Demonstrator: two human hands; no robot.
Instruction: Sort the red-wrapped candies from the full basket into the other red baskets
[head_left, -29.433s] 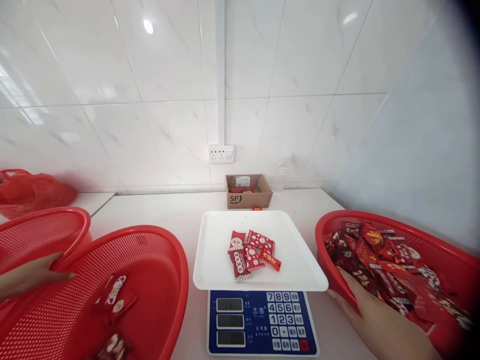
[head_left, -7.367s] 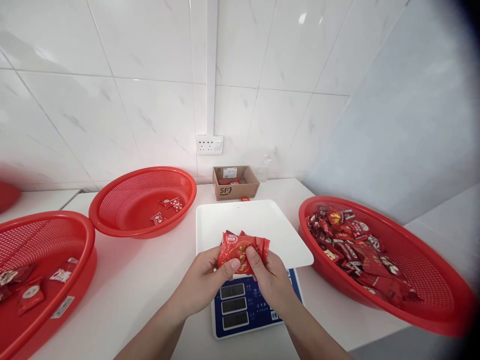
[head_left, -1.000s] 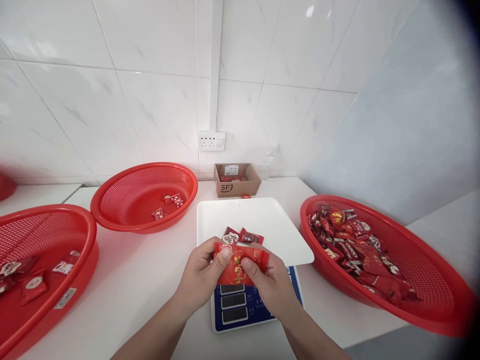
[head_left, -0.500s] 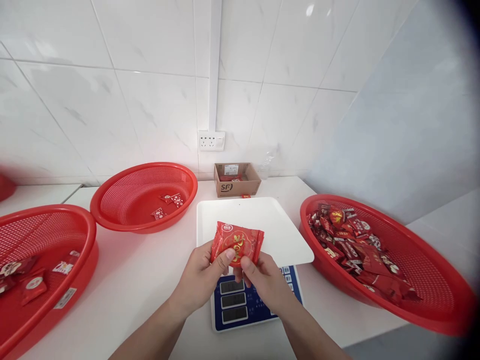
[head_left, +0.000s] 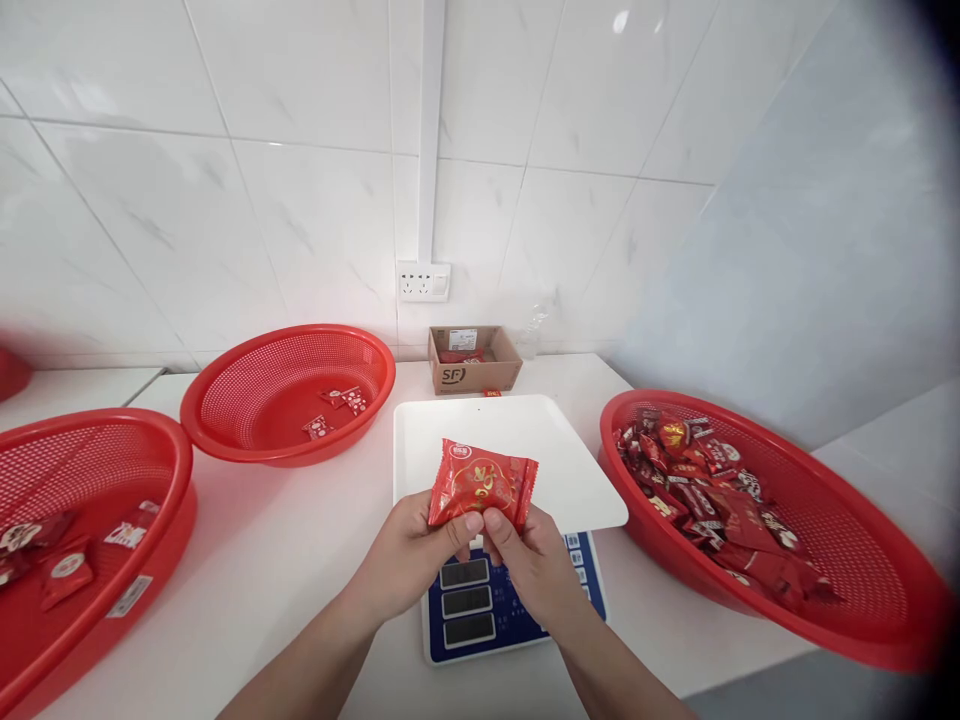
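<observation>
A red snack packet (head_left: 484, 480) with gold print is held up between my two hands, crimped edges at its sides. My left hand (head_left: 416, 550) grips its lower left part, thumb on the front. On the lower right, my right hand (head_left: 529, 560) pinches it the same way, and the thumb tips nearly meet. My other fingers are mostly hidden behind the packet. Beneath and beyond the hands is a digital scale with a white weighing pan (head_left: 555, 450) and a blue display panel (head_left: 506, 640).
To the right, a red basket (head_left: 885, 560) holds many wrapped snacks. Two more red baskets, one at the near left (head_left: 161, 450) and one farther back (head_left: 232, 385), contain several packets. Behind the scale stands a cardboard box (head_left: 487, 378) against the tiled wall, below a socket (head_left: 424, 282).
The packet has tilted slightly and shifted a little up and right. Both thumbs have slid down to its lower edge, uncovering more of the printed front.
</observation>
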